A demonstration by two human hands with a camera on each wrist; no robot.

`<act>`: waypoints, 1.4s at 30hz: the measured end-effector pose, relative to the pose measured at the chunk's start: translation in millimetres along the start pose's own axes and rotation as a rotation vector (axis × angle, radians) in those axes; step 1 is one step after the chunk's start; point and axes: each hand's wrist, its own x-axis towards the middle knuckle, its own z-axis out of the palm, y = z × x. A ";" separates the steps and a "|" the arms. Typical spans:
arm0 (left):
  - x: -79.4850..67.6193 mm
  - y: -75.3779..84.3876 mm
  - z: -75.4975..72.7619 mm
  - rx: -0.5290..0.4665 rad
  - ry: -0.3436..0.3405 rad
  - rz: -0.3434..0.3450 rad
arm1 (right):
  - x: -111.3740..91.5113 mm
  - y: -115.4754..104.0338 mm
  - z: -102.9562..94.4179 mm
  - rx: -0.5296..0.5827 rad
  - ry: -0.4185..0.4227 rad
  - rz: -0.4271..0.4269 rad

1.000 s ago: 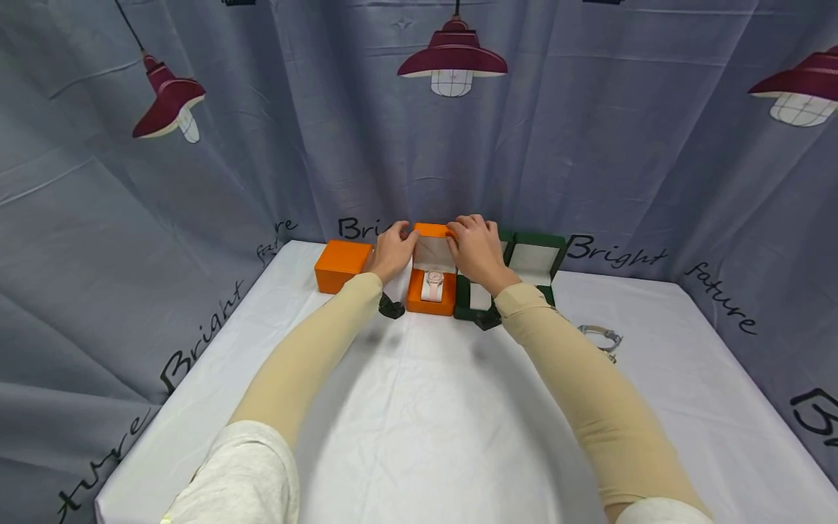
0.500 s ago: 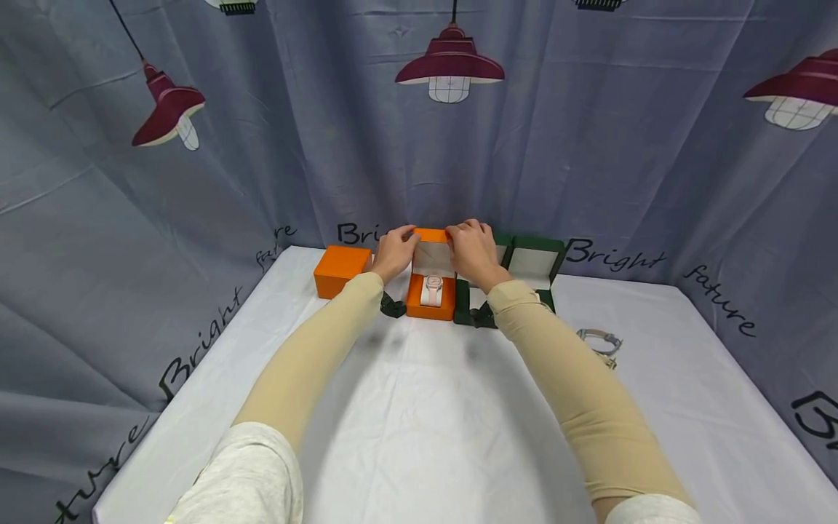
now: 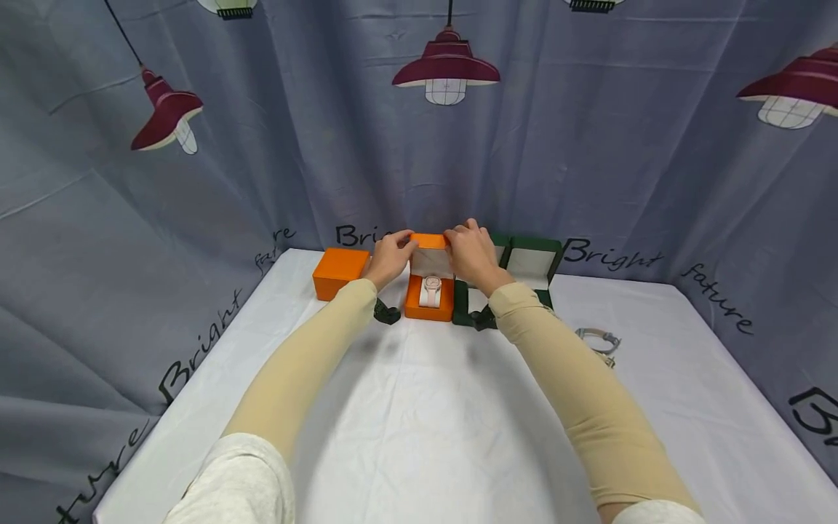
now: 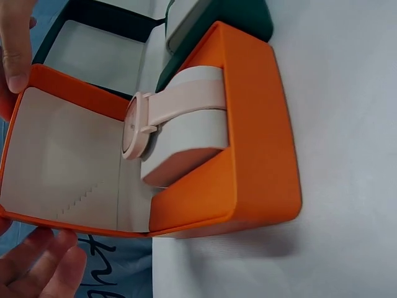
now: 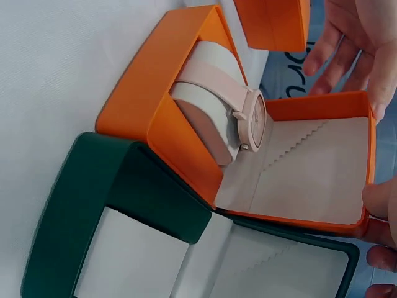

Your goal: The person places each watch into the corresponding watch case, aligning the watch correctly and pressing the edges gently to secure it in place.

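An orange watch box (image 3: 428, 314) stands with its lid up at the back of the table. Inside it a pale pink watch (image 4: 186, 102) is wrapped round a white cushion (image 5: 205, 115). At the lid's left upper corner my left hand (image 3: 390, 258) holds the edge, thumb on the rim and fingers along the outer side. The right upper corner is pinched by my right hand (image 3: 473, 251), its thumb on the front edge and fingers behind. The lid's pale lining (image 5: 316, 167) faces the watch.
A closed orange box (image 3: 340, 273) stands to the left. Green boxes with raised lids stand close on the right, one green box (image 5: 74, 198) directly beside the orange one. Loose watches (image 3: 601, 338) lie on the white table (image 3: 419, 437) farther right. A printed curtain (image 3: 419, 160) hangs behind.
The orange lid has tipped slightly forward, with both hands staying at its upper corners. The head view has shifted a little. The watch stays on its cushion.
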 end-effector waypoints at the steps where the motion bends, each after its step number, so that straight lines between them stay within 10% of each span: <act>1: -2.0 -0.8 -0.7 0.007 0.003 -0.003 | -0.8 -0.9 0.3 0.010 -0.004 -0.006; 29: -25.6 -20.9 4.8 0.187 0.143 0.097 | -29.2 0.3 7.7 0.359 -0.033 0.022; 42: -40.5 -37.3 13.7 -0.045 0.123 0.212 | -49.1 -2.3 20.3 0.449 -0.015 0.024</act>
